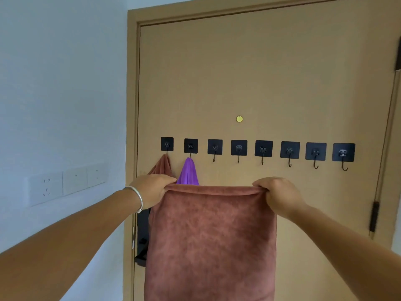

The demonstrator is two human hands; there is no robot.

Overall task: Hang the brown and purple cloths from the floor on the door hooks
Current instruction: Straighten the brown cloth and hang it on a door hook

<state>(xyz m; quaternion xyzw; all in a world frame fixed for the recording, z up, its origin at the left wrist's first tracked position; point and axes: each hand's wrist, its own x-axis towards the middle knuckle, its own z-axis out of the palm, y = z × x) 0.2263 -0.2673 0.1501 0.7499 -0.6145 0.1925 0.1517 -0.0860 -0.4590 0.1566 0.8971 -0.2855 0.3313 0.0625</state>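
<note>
Around brown cloth point(210, 240), curled fingers point(263, 183).

The brown cloth point(210, 240) looks plush and matt, a soft fuzzy nap; the purple cloth point(188, 173) looks smoother. The door point(260, 72) is matt tan wood. The hooks point(263, 148) have glossy black plates with thin metal wire. The bracelet point(137, 197) is shiny metal.

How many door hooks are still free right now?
6. The first hook holds a brown cloth, the second a purple cloth; the six to their right, third through last, are bare.
</note>
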